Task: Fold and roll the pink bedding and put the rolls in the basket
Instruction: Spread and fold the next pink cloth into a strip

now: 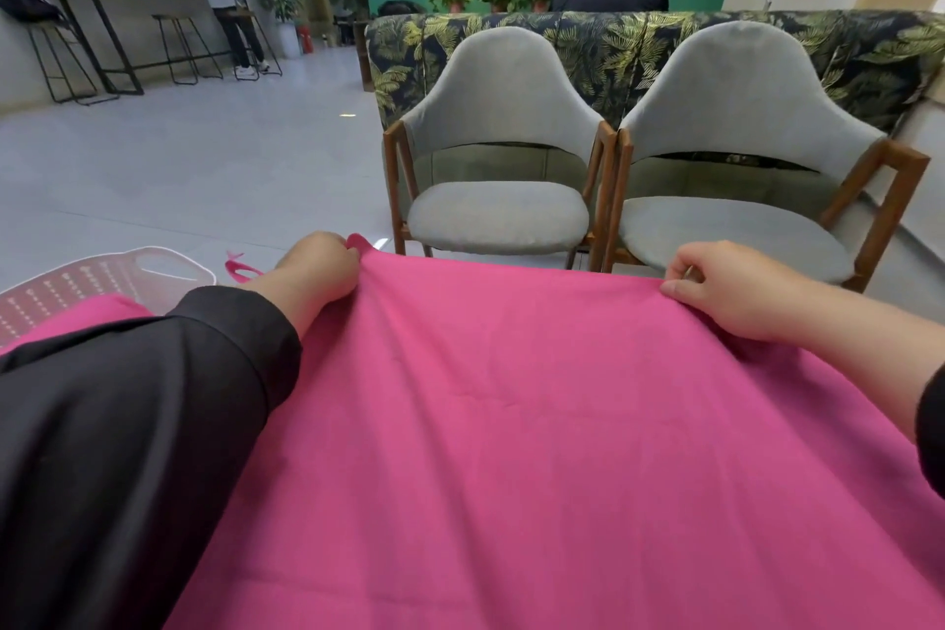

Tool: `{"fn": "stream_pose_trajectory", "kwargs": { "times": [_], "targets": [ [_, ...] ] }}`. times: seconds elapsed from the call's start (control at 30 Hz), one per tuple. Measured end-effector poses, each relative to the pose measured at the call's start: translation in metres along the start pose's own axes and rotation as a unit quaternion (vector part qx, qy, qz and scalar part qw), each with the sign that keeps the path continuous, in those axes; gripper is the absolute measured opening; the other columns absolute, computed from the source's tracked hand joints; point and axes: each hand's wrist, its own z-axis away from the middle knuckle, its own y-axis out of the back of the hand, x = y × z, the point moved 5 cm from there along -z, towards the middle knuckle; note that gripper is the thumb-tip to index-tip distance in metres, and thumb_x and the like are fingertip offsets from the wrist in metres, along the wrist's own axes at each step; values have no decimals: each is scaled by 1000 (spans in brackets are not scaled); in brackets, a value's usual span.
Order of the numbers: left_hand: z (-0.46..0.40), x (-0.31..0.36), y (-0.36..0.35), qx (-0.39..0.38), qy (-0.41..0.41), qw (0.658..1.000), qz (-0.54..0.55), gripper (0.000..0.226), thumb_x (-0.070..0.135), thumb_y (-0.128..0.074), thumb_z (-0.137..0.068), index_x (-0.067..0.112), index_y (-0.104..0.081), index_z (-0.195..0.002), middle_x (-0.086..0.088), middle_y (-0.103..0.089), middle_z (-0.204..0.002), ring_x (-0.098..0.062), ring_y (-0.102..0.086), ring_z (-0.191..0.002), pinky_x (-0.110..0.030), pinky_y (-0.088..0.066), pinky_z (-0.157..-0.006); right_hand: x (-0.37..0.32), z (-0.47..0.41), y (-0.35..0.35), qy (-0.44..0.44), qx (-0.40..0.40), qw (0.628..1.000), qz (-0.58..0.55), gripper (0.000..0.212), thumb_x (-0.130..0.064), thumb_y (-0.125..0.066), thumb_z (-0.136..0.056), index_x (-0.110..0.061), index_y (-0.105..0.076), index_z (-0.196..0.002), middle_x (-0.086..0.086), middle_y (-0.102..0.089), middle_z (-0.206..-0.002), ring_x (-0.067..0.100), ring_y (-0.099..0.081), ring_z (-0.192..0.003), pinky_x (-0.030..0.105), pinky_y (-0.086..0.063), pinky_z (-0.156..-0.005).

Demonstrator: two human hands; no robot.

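Pink bedding [537,425] lies spread across the foreground, its far edge pinched at one corner by the left hand [317,271] and gripped further along by the curled fingers of the right hand [726,292]; the step in hand appears to be the first fold. The next move likely calls for drawing both held points toward the body together, keeping the edge taut and level. A pale basket [128,271] stands at far left just beside the cloth, with two grey chairs [501,143] close beyond the held edge.
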Motion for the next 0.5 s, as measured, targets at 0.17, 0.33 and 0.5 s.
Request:
{"fn": "stream_pose_trajectory", "kwargs": {
  "times": [0.17, 0.33, 0.5],
  "targets": [
    [-6, -5, 1, -1, 20, 1000, -14, 39, 29, -41, -105, -1, -65, -113, -20, -63, -109, -35, -56, -95, -36, -38, -78, 2, -2, -16, -17, 10, 997, 76, 25, -46, -56, -98, -27, -56, -83, -1, -61, -84, 26, -57, -83, 37, -44, -71],
    [-1, -5, 7, 16, 42, 998, 37, 48, 40, -46, -102, -2, -64, -88, -13, -58, -76, -30, -53, -72, -33, -38, -66, 2, 10, -24, -17, 79, 997, 6, 22, -47, -61, -94, -27, -53, -94, -1, -59, -84, 29, -58, -87, 40, -47, -72],
    [14, -11, 13, 38, 107, 992, 62, 36, 31, -49, -101, -1, -63, -94, -17, -63, -90, -33, -59, -79, -32, -28, -57, 5, 23, -24, -22, 100, 995, -20, 23, -22, -58, -91, -23, -59, -114, -2, -55, -94, 30, -59, -101, 37, -43, -77]
  ]
}}
